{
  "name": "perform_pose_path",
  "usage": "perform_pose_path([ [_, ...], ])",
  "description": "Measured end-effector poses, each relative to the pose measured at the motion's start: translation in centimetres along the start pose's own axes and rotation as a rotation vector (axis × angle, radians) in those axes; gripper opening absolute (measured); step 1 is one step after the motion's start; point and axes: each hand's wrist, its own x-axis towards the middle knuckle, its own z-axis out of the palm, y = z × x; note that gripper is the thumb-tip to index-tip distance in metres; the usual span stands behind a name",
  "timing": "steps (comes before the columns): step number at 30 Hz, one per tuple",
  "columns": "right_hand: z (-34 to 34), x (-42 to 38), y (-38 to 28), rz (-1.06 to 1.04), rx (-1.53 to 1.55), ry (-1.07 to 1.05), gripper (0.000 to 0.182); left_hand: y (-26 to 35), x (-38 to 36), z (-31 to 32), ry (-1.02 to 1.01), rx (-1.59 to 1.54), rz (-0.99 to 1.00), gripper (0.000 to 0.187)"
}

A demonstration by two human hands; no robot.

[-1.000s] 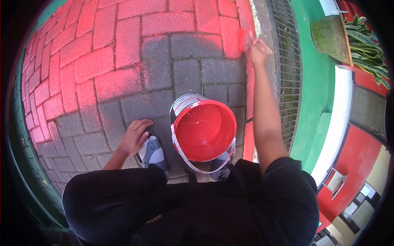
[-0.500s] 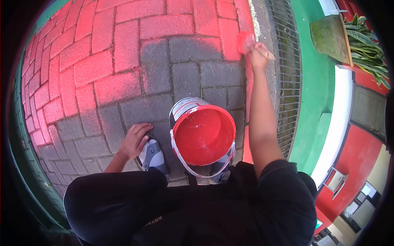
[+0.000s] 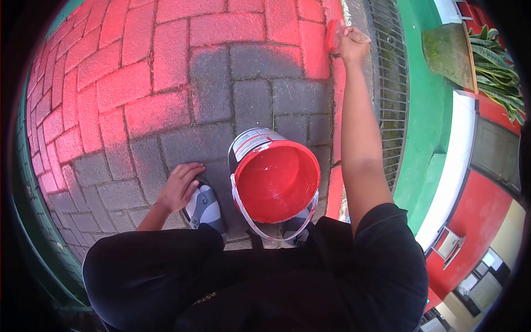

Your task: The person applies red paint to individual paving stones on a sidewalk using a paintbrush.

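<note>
My right hand (image 3: 354,46) is closed around the handle of a paintbrush (image 3: 334,36), arm stretched far forward. The red bristles touch the red-painted border strip (image 3: 338,105) beside the drain. My left hand (image 3: 181,186) lies with fingers extended next to my left shoe (image 3: 203,207), holding nothing. Between my feet stands a paint bucket (image 3: 275,182), its inside coated red, its handle hanging toward me. Herringbone paving bricks (image 3: 207,83) spread ahead, red at the far side and left, dark grey near the bucket.
A metal drain grate (image 3: 390,105) runs along the right, beside a green ledge (image 3: 423,127). A mossy planter (image 3: 448,54) with long striped leaves (image 3: 492,61) stands on the right. Beyond is a red wall (image 3: 478,221). A green edge (image 3: 41,243) borders the paving on the left.
My right hand and the paintbrush have moved farther forward along the border strip. My left hand and the bucket stay about where they were.
</note>
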Motion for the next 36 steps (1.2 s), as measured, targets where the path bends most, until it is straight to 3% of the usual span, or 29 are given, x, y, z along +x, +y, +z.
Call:
perform_pose_path([
  [2,0.9,0.0,0.8,0.045,0.198,0.009,0.013,0.0,0.0,-0.1,-0.018,-0.011,-0.014,0.040],
  [6,0.0,-6.6,3.4,-0.010,0.266,-0.081,0.019,0.1,0.0,-0.2,-0.016,-0.021,-0.014,0.040],
  [8,-1.7,-10.2,2.1,-0.004,0.292,-0.119,0.021,0.1,-0.1,-0.2,-0.020,-0.016,-0.016,0.040],
  [10,-3.0,-12.5,0.2,0.197,0.195,-0.219,0.024,0.3,-0.1,-0.3,-0.017,-0.015,-0.018,0.040],
  [14,-1.3,-11.5,-4.5,0.167,0.338,-0.168,0.025,0.0,-0.2,0.1,0.003,0.008,0.008,0.039],
  [16,-0.8,-10.9,-7.4,0.238,0.311,-0.420,0.026,0.1,-0.2,-0.1,-0.002,-0.009,-0.001,0.039],
  [17,-0.4,-10.5,-7.1,0.301,0.432,-0.447,0.028,0.2,-0.3,-0.2,0.003,-0.006,-0.007,0.039],
  [18,-0.3,-10.2,-6.7,0.299,0.436,-0.455,0.028,0.2,-0.3,-0.1,0.007,-0.005,-0.006,0.039],
  [20,-0.6,-9.1,-5.3,0.502,0.772,-0.385,0.031,0.4,-0.2,0.0,0.017,-0.006,-0.009,0.039],
  [21,-0.2,-8.2,-2.0,0.437,0.517,-0.353,0.032,0.6,-0.3,0.0,0.026,-0.001,-0.006,0.039],
  [22,-0.8,-7.8,-1.8,0.547,0.558,-0.244,0.032,0.9,-0.3,0.0,0.034,0.005,-0.002,0.039],
  [24,-1.3,-6.8,-0.6,0.271,0.215,0.032,0.018,1.4,-0.2,0.0,0.037,0.012,-0.016,0.039],
  [25,-1.3,-6.9,-1.1,0.269,0.218,0.028,0.018,1.5,-0.4,0.0,0.028,0.013,-0.027,0.039],
  [27,-1.5,-7.9,-2.7,0.024,-0.120,-0.028,0.023,1.4,-0.7,0.0,0.024,0.021,-0.025,0.040],
  [28,1.2,-8.5,-0.6,0.084,0.049,-0.158,0.030,1.2,-0.7,0.1,0.018,0.030,-0.016,0.040],
  [30,1.9,-11.1,-6.3,-0.012,-0.113,-0.268,0.027,0.8,-0.4,0.1,0.008,0.050,0.005,0.040],
  [31,1.2,-11.6,-8.4,-0.009,0.117,-0.397,0.024,0.7,-0.2,0.2,0.007,0.060,0.012,0.040],
  [32,1.4,-11.4,-8.4,-0.010,0.116,-0.397,0.024,0.8,-0.1,0.2,0.008,0.059,0.013,0.040],
  [34,2.0,-11.1,-8.6,0.300,0.608,-0.624,0.022,0.9,-0.2,0.1,0.015,0.054,0.007,0.041],
  [35,1.7,-10.7,-8.2,0.157,0.277,-0.598,0.010,1.0,-0.3,0.1,0.012,0.056,0.004,0.041],
  [36,1.5,-10.3,-6.9,0.160,0.281,-0.598,0.010,1.2,-0.3,0.2,0.019,0.045,0.000,0.041],
])
